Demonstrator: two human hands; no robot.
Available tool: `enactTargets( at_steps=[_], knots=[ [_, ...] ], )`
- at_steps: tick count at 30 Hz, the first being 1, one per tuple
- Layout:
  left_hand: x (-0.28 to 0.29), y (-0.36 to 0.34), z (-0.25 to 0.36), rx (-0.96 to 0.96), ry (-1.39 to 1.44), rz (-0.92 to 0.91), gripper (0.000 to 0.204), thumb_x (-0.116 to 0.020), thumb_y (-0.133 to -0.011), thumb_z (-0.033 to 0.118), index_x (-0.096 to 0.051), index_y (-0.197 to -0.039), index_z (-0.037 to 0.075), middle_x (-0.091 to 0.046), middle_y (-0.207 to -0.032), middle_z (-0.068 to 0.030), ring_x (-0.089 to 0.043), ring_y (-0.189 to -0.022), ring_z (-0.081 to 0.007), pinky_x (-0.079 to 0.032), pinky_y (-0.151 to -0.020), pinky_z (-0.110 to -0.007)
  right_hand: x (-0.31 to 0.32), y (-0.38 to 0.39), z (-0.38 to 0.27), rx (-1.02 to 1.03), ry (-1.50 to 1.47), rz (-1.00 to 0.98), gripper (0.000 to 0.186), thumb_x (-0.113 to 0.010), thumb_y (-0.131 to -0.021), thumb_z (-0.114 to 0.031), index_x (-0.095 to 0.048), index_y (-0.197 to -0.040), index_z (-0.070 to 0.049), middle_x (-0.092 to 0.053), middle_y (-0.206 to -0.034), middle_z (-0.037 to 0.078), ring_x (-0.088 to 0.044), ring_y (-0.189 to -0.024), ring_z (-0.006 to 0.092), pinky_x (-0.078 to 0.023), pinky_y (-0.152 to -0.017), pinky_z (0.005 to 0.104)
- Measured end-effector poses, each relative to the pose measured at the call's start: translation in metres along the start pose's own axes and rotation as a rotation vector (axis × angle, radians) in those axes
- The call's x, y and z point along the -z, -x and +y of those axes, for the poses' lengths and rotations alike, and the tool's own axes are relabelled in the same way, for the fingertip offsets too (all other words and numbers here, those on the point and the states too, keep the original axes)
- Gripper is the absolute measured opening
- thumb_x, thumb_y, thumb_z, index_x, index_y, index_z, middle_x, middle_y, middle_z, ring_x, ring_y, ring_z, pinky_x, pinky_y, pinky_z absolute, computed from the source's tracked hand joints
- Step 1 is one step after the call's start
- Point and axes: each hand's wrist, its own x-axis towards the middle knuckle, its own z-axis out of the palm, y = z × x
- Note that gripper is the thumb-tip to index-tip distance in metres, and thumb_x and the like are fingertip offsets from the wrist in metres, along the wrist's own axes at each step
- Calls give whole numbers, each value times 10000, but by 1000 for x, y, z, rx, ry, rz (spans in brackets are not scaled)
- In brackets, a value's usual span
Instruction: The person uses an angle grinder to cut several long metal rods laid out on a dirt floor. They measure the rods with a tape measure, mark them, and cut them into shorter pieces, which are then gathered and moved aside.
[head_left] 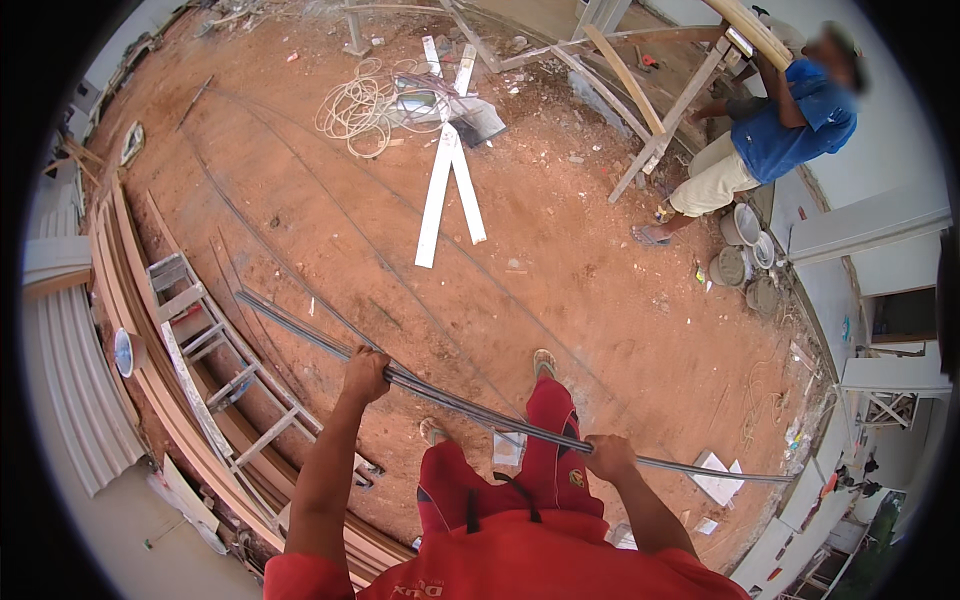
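A bundle of long, thin dark metal rods [480,406] runs across in front of my legs, from the left side to the lower right. My left hand [367,375] is closed round the bundle left of my knees. Farther along, my right hand [608,458] grips it just beyond my right thigh. The rods bow slightly, and fewer of them extend past the right hand. Another long thin rod [262,236] stretches from the far left toward my left hand; whether that hand holds it too I cannot tell.
A ladder [265,437] and long brown boards [125,275] lie at left. Ahead are crossed white boards [437,200] and a coiled pale hose [350,118]. A person in blue [795,125] carries timber at far right, near buckets [740,226]. A white slab [716,480] lies at right.
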Motion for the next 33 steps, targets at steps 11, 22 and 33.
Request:
enactTargets(
  at_steps=[11,22,33],
  knots=[
    [-161,-175,32,-14,-113,-426,116,-762,-659,161,-693,-739,113,-709,-817,-109,-689,-952,-301,-479,-944,-461,-77,-199,155,-98,-160,-235,362,-721,-885,-490,-787,-947,-140,-755,-889,132,-737,-875,345,-582,-786,477],
    [-311,-427,47,-63,-396,-965,306,-868,-744,317,-766,-905,77,-732,-949,-132,-702,-966,-342,-567,-876,-484,-199,-399,381,-167,-180,-282,315,-763,-850,-337,-750,-1111,-160,-760,-1029,87,-701,-1048,287,-445,-1023,453],
    [-522,-534,234,-423,-359,-792,288,-819,-815,265,-726,-985,52,-728,-885,-163,-714,-904,-365,-552,-850,-498,-300,-426,578,-627,-97,32,134,-738,-894,-189,-746,-1001,-110,-732,-1061,112,-665,-1124,308,-470,-1015,462]
  ],
)
